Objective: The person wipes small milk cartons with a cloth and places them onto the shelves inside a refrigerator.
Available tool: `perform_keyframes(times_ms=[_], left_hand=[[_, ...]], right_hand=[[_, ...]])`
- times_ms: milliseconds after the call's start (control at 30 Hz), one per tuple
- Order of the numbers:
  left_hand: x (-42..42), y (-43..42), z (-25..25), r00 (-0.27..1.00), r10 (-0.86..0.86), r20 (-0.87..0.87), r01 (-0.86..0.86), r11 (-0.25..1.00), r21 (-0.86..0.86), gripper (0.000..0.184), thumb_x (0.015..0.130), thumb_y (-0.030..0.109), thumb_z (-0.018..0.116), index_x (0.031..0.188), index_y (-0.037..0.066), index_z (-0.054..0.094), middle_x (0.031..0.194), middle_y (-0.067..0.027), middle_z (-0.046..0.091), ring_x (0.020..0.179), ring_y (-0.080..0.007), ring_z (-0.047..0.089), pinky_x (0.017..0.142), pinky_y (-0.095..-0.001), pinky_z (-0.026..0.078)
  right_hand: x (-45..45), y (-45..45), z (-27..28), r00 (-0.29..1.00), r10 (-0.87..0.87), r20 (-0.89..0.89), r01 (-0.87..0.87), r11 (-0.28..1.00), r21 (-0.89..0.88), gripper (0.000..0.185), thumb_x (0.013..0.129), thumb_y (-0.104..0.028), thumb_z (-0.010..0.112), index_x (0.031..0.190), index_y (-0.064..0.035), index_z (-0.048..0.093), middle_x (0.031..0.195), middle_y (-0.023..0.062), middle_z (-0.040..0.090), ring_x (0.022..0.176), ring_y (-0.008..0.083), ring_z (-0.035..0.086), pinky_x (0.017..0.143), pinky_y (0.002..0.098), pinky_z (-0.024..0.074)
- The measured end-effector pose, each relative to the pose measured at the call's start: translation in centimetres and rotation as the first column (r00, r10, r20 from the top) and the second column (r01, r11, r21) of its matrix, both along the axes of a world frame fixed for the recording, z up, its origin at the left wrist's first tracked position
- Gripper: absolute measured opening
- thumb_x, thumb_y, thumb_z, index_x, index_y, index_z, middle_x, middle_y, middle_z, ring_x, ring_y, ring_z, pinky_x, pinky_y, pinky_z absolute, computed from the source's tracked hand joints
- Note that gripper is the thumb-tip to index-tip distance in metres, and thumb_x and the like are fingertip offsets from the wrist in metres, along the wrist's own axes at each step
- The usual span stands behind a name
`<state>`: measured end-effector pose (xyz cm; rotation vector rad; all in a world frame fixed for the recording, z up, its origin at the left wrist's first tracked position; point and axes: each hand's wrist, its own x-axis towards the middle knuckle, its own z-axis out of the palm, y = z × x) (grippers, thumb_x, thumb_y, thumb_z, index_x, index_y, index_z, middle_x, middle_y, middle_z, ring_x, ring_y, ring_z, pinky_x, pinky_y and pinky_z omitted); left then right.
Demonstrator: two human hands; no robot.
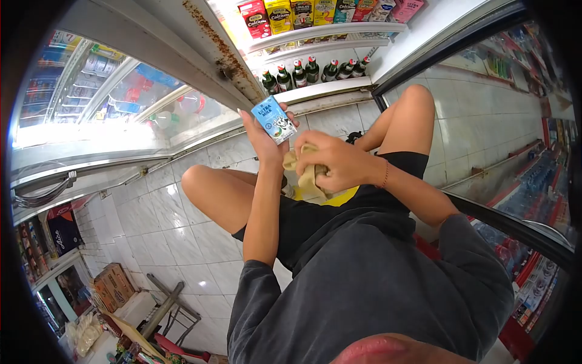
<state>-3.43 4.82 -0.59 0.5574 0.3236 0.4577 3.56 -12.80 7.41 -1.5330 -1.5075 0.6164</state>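
My left hand [264, 141] is closed around a small blue and white milk carton [274, 120], with its front printed "Ultra Milk" and a cow picture turned up toward me. The thumb lies along the carton's left side and fingertips show at its right edge. Just to the right and nearer my body, my right hand [330, 159] grips a crumpled beige cloth [311, 176]. Folds of the cloth stick out between and below the fingers. Cloth and carton are close together, but I see no clear contact between them. Something yellow [342, 197] shows below the cloth, between my legs.
An open fridge stands ahead, with milk cartons [279, 15] on a shelf [327, 35] and several green bottles [299, 74] below. Its glass door [485, 121] is at my right. Another glass-fronted fridge [109, 97] is at left. Cardboard boxes [114, 285] and a folding stand [167, 303] are behind left.
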Motion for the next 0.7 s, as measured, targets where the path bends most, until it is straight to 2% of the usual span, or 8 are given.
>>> perform_keyframes(times_ms=[100, 133, 233, 300, 433, 533, 600, 700], left_hand=[[0.1, -0.6, 0.5, 0.983, 0.016, -0.185, -0.026, 0.998, -0.053, 0.078, 0.104, 0.072, 0.029, 0.125, 0.004, 0.059, 0.108, -0.0107, 0.069, 0.096, -0.0218, 0.067, 0.088, -0.0364, 0.055], [0.5, -0.6, -0.4, 0.980, 0.020, -0.199, -0.031, 0.998, -0.052, 0.080, 0.104, 0.073, 0.030, 0.133, 0.004, 0.056, 0.120, -0.0098, 0.065, 0.110, -0.0217, 0.064, 0.099, -0.0368, 0.051], [0.2, -3.4, 1.4, 0.974, 0.051, -0.220, -0.064, 0.996, -0.054, 0.082, 0.103, 0.074, 0.031, 0.139, 0.004, 0.053, 0.131, -0.0097, 0.060, 0.122, -0.0216, 0.058, 0.107, -0.0368, 0.046], [0.4, -3.3, 1.3, 0.975, 0.069, -0.213, -0.101, 0.984, -0.145, 0.080, 0.103, 0.074, 0.030, 0.134, 0.005, 0.056, 0.120, -0.0118, 0.065, 0.111, -0.0225, 0.064, 0.098, -0.0370, 0.051], [-0.1, -1.4, -2.2, 0.989, 0.019, -0.148, -0.016, 1.000, 0.019, 0.083, 0.102, 0.074, 0.032, 0.128, -0.001, 0.060, 0.098, -0.0168, 0.072, 0.091, -0.0300, 0.071, 0.085, -0.0378, 0.058], [0.2, -3.1, -1.2, 0.990, -0.047, -0.133, 0.054, 0.997, 0.053, 0.082, 0.103, 0.073, 0.031, 0.131, 0.002, 0.059, 0.110, -0.0151, 0.071, 0.101, -0.0274, 0.069, 0.091, -0.0370, 0.056], [0.8, -5.1, -0.2, 0.947, 0.037, -0.319, -0.006, 0.995, 0.099, 0.080, 0.103, 0.073, 0.030, 0.135, 0.006, 0.057, 0.125, -0.0122, 0.067, 0.115, -0.0242, 0.064, 0.101, -0.0368, 0.050], [1.0, -6.3, -1.1, 0.945, -0.028, -0.325, 0.015, 0.999, -0.040, 0.079, 0.102, 0.074, 0.031, 0.138, 0.007, 0.056, 0.136, -0.0096, 0.062, 0.126, -0.0211, 0.058, 0.109, -0.0371, 0.044]], right_hand=[[1.0, 1.7, 2.2, 0.977, -0.213, 0.007, 0.207, 0.955, 0.214, 0.032, 0.068, 0.002, 0.063, 0.096, -0.0102, 0.070, 0.113, 0.0102, 0.057, 0.110, 0.0324, 0.059, 0.097, 0.0397, 0.0500], [1.6, 2.4, 2.6, 0.963, -0.269, 0.019, 0.254, 0.928, 0.271, 0.032, 0.067, 0.004, 0.062, 0.096, -0.0095, 0.068, 0.113, 0.0103, 0.057, 0.107, 0.0326, 0.057, 0.094, 0.0400, 0.0497], [3.2, 4.0, 0.0, 0.933, -0.311, 0.180, 0.278, 0.942, 0.185, 0.028, 0.069, 0.004, 0.062, 0.095, -0.0080, 0.065, 0.113, 0.0106, 0.057, 0.102, 0.0334, 0.056, 0.090, 0.0408, 0.0490], [2.4, 3.2, -0.9, 0.911, -0.318, 0.263, 0.283, 0.945, 0.164, 0.025, 0.070, 0.003, 0.062, 0.093, -0.0075, 0.063, 0.113, 0.0104, 0.058, 0.099, 0.0340, 0.055, 0.087, 0.0415, 0.0484], [0.7, 0.1, -2.1, 0.983, -0.127, 0.135, 0.114, 0.989, 0.098, 0.023, 0.069, 0.001, 0.063, 0.089, -0.0088, 0.065, 0.113, 0.0094, 0.059, 0.098, 0.0329, 0.055, 0.086, 0.0417, 0.0485], [1.4, -0.7, 0.5, 0.989, -0.147, 0.034, 0.138, 0.974, 0.181, 0.022, 0.070, 0.003, 0.060, 0.088, -0.0081, 0.066, 0.105, 0.0095, 0.061, 0.094, 0.0323, 0.056, 0.085, 0.0414, 0.0491], [3.2, -0.3, 1.5, 0.929, -0.335, 0.159, 0.298, 0.930, 0.216, 0.026, 0.068, 0.002, 0.063, 0.091, -0.0098, 0.066, 0.116, 0.0085, 0.061, 0.098, 0.0328, 0.053, 0.088, 0.0400, 0.0475], [4.4, 0.5, -1.4, 0.869, -0.374, 0.325, 0.298, 0.918, 0.260, 0.026, 0.068, 0.003, 0.062, 0.091, -0.0091, 0.066, 0.116, 0.0086, 0.061, 0.098, 0.0328, 0.052, 0.087, 0.0397, 0.0468]])
